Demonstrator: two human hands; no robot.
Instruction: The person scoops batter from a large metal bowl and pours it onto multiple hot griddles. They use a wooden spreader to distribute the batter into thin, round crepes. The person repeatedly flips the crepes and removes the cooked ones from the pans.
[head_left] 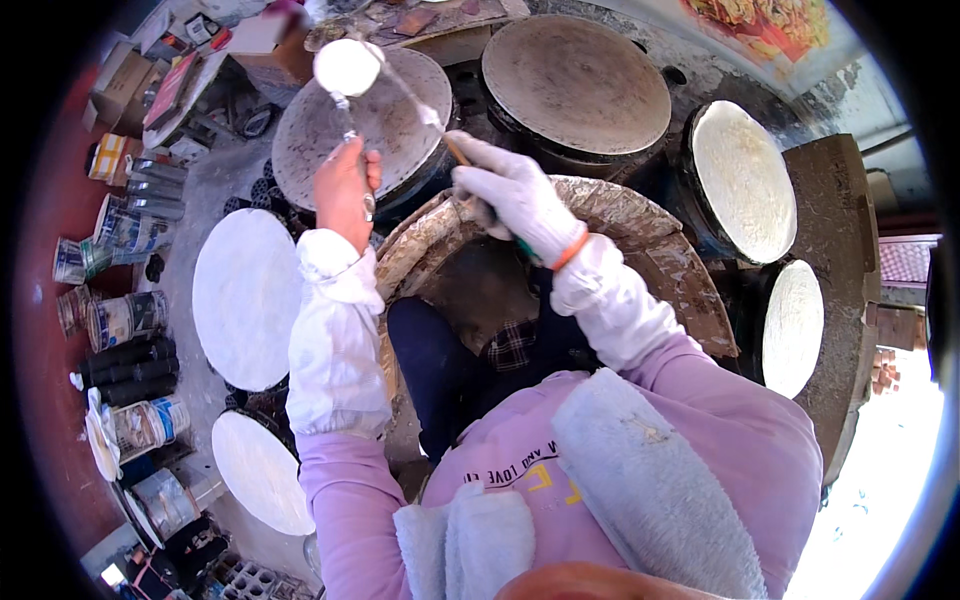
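My bare left hand (344, 190) grips the handle of a metal ladle (347, 67) whose bowl is full of white batter, raised over a round griddle (320, 135) straight ahead. My right hand (512, 192), in a white glove with an orange cuff, holds a thin wooden-handled spreader (425, 108) whose far end rests on the same griddle. Both forearms wear white sleeve covers over lilac sleeves. A pale towel (640, 470) lies over my right shoulder.
Several round griddles ring me: one bare (575, 80) ahead right, two with cooking white sheets (745, 180) (793, 325) at right, two white-coated ones (245, 295) (262, 468) at left. A curved, batter-crusted counter rim (660, 250) surrounds my seat. Tins and jars (125, 320) crowd the left floor.
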